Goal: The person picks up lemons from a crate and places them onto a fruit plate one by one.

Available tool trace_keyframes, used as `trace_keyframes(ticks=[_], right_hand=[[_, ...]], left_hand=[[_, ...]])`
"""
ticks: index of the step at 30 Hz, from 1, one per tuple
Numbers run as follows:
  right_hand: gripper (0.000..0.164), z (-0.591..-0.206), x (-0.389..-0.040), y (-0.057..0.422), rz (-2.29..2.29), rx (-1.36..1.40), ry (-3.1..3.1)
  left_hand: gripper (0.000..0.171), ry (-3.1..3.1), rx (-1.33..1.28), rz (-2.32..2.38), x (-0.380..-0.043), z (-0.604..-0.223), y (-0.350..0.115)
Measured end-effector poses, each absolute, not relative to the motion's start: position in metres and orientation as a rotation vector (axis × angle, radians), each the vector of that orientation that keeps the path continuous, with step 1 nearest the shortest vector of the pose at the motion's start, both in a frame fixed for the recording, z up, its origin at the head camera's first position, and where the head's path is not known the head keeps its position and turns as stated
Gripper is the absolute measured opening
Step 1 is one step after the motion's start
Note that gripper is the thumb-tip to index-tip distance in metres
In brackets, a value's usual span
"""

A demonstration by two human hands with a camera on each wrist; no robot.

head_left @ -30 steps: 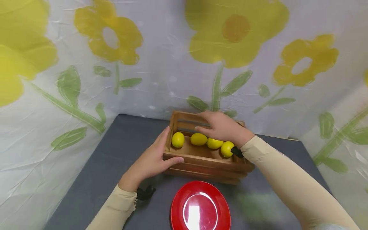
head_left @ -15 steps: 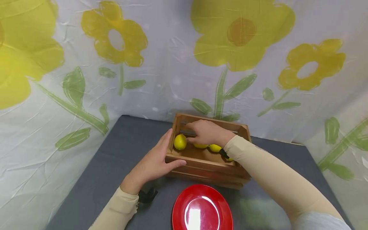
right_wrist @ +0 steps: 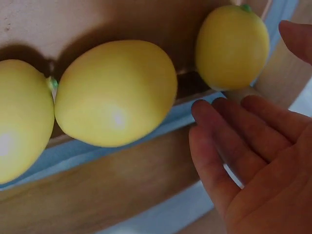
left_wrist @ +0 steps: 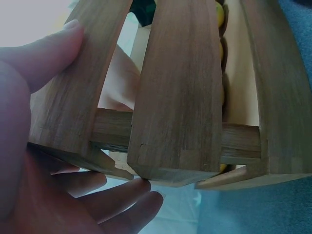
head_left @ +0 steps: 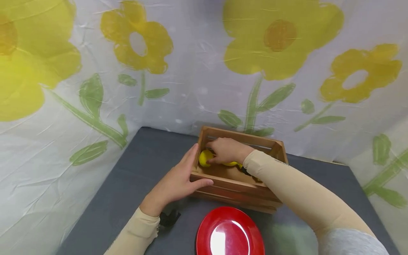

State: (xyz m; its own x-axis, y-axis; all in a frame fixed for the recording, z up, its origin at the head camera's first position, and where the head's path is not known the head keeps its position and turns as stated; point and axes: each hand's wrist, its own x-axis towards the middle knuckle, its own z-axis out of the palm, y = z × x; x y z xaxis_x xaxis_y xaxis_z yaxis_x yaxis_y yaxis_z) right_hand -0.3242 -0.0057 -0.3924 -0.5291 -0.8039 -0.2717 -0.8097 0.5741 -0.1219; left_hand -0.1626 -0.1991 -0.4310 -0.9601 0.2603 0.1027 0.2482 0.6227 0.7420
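A slatted wooden crate (head_left: 236, 182) stands on the dark table with several yellow lemons inside. My left hand (head_left: 176, 184) holds its near left corner. In the left wrist view, the thumb lies on a slat (left_wrist: 175, 97) of the front side, and the fingers reach round the crate's left end. My right hand (head_left: 229, 150) is down inside the crate, over the leftmost lemon (head_left: 205, 157). Seen from the right wrist, the fingers are slightly bent, with their tips right below that lemon (right_wrist: 233, 48) and the thumb off to its right; nothing is gripped. Two more lemons, including a large-looking lemon (right_wrist: 117, 92), lie to the left.
A shiny red plate (head_left: 201, 237) sits on the table (head_left: 127, 198) in front of the crate. Behind, a white cloth (head_left: 191, 88) printed with yellow flowers hangs close to the table's back edge. The right forearm passes over the crate's right part.
My right hand has moved left and down into the crate, from above the middle lemons to the leftmost one. The left hand keeps its place on the corner. The head view has shifted slightly.
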Motion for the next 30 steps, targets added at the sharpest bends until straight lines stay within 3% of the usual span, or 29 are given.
trace_keyframes(ticks=[30], right_hand=[[0.061,-0.410,-0.324,-0.021,0.142,-1.297,2.624]], left_hand=[[0.124,2.819,0.445,1.274,-0.164,-0.432,-0.200]])
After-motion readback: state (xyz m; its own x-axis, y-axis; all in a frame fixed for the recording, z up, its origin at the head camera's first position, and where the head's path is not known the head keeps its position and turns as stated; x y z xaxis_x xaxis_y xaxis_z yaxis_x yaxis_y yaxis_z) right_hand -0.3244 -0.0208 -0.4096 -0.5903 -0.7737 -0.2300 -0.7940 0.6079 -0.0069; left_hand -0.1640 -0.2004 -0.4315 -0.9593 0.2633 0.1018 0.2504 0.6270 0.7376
